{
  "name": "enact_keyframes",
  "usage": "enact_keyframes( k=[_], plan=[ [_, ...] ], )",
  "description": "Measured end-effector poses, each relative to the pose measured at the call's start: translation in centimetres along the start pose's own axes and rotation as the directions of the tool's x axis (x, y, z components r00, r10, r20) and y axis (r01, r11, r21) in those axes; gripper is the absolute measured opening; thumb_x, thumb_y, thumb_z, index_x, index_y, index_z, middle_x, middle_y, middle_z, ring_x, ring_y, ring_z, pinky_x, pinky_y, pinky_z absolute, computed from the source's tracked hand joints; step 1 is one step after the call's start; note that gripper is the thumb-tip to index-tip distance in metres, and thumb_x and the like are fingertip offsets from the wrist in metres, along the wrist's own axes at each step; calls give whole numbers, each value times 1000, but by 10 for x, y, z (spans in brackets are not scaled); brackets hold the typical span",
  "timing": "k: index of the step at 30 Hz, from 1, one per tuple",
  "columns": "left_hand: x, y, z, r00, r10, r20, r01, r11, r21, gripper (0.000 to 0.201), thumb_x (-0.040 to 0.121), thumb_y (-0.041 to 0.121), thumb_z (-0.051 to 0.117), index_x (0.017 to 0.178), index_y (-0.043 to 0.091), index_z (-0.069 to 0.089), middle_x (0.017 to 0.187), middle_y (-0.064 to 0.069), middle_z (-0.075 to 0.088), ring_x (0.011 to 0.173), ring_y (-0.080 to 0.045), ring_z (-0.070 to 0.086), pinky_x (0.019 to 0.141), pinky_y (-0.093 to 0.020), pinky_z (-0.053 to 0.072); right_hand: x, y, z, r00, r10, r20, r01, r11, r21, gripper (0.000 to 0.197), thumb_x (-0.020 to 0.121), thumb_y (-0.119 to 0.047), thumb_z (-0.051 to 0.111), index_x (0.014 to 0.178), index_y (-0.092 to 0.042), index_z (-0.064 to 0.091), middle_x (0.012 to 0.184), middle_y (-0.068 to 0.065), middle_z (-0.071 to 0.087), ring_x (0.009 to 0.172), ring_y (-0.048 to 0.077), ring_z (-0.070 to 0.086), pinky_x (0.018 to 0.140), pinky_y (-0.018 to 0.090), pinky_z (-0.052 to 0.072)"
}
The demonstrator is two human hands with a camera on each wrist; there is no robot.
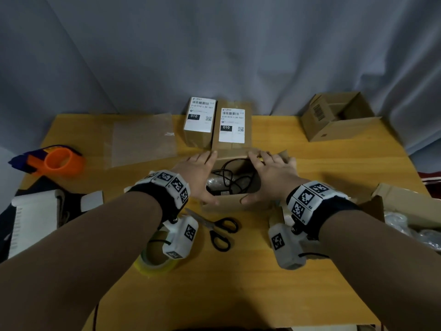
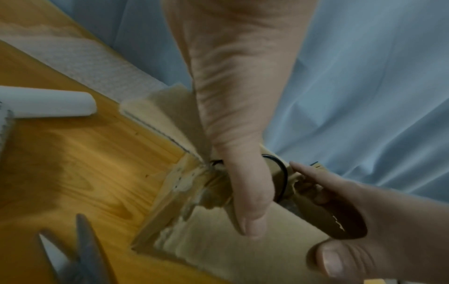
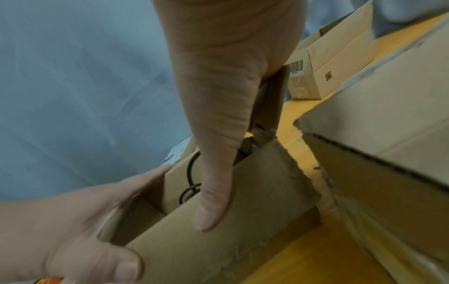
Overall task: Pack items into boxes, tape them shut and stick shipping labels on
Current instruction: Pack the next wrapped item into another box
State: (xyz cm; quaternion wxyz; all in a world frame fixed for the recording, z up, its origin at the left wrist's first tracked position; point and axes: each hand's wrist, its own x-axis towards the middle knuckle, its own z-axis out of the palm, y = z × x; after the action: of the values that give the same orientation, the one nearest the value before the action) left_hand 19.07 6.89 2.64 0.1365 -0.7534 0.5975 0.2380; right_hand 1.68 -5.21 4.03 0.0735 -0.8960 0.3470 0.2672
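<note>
A small open cardboard box stands mid-table with a black cable and a dark adapter inside. My left hand spans its left part: straight fingers lie on the far flap and the thumb presses the near flap. My right hand does the same on the right side. In the left wrist view my left hand's thumb lies along the box, with the right hand beside it. In the right wrist view my right hand and left hand bracket the box.
Two labelled boxes stand just behind. An open box sits back right, a larger carton at the right edge. Scissors and a tape roll lie in front, an orange tape dispenser and clear sheet at the left.
</note>
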Motion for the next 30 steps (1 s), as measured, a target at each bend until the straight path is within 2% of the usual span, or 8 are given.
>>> enact_keyframes(
  k=[3,7,9,11,14,18,23,30],
  plan=[
    [6,4,3,1000,-5,-11,5,1000,-3,131,63,70,68,150,13,-12,157,-8,11,143,-26,15,114,-40,26,0,-2,-1,999,-1,-39,1,1000,18,126,53,-81,64,150,-33,0,156,0,19,143,24,17,112,57,14],
    [1,8,2,999,32,-42,-29,997,73,126,66,76,60,150,11,-8,158,-8,1,146,-25,3,119,-44,3,1,-5,0,997,5,-72,-6,1000,-13,127,51,-81,66,149,-31,2,155,0,19,143,23,18,111,56,17],
    [-2,15,0,970,154,-190,-135,985,107,104,76,73,49,151,12,9,156,-7,9,144,-24,8,118,-41,6,1,-5,1,998,7,-68,-9,1000,-26,129,51,-82,65,150,-30,0,156,0,16,143,23,16,111,56,17],
    [-1,27,-5,924,231,-304,-240,971,9,65,92,53,44,143,16,33,143,-6,32,132,-23,31,110,-36,26,1,-5,1,998,7,-60,-8,1000,-23,130,51,-82,65,150,-29,-1,156,0,15,143,23,15,110,55,17],
    [13,46,-16,987,140,-81,-151,976,-156,41,99,35,40,133,13,46,129,-10,52,113,-26,52,93,-36,44,0,-4,0,999,0,-55,-1,1000,-14,130,52,-81,65,150,-30,-2,156,0,15,143,23,16,110,56,16],
    [33,56,-20,974,37,224,-17,996,-92,51,100,41,35,142,12,38,141,-9,48,125,-25,47,102,-32,38,0,-3,0,999,8,-32,-8,1000,-11,128,53,-80,65,150,-30,-3,155,1,15,143,25,15,111,57,14],
    [60,50,4,954,42,295,-43,999,-4,51,96,49,34,134,17,47,134,-9,53,115,-27,54,102,-40,40,2,-1,1,999,-9,-31,9,1000,-4,128,55,-81,65,150,-29,-3,156,3,13,143,26,14,110,58,14],
    [71,40,12,960,-30,277,26,999,19,18,93,24,51,82,13,60,80,-5,60,84,-28,58,71,-31,40,3,3,3,999,-30,-29,31,999,36,131,53,-80,66,151,-27,-3,157,3,10,144,26,12,111,59,12]
  ],
)
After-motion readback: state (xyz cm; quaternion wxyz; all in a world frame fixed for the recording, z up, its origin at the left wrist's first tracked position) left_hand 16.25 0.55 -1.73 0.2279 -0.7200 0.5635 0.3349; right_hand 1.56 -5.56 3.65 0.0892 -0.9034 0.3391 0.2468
